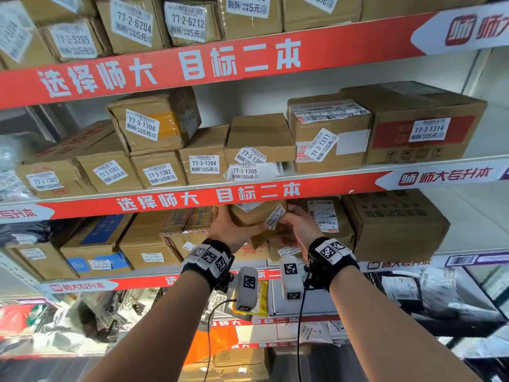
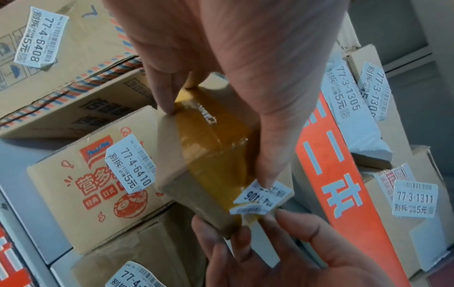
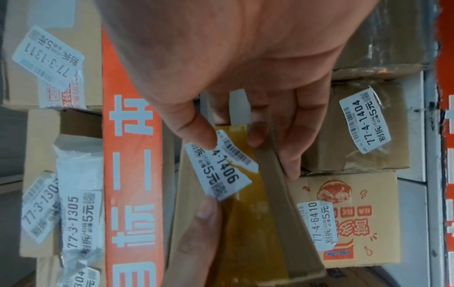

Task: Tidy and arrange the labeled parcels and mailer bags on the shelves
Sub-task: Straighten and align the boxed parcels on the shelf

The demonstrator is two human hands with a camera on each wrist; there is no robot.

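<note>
Both hands hold one small brown parcel (image 1: 254, 216) up at the front of the third shelf down, just under the red shelf strip (image 1: 192, 199) and above the boxes stacked there. The left hand (image 1: 228, 227) has its grip wrapped round the parcel's left side, fingers curled over the yellow-taped face; the right hand (image 1: 298, 226) grips the right end, its thumb (image 3: 196, 134) pressing a white label (image 3: 221, 165) reading 1406 that lies torn and half lifted (one strip has curled away from the tape). The likeliest fault, in my judgement, is that label: glossy tape gives it poor hold, so a slide of the thumb could peel or tear it further and leave the number unreadable. The parcel is also carried in the air over the printed noodle box (image 2: 98, 174) marked 77-4-6410, so a loosened grip while fussing with the label could drop it onto the row and knock the neighbours askew.
</note>
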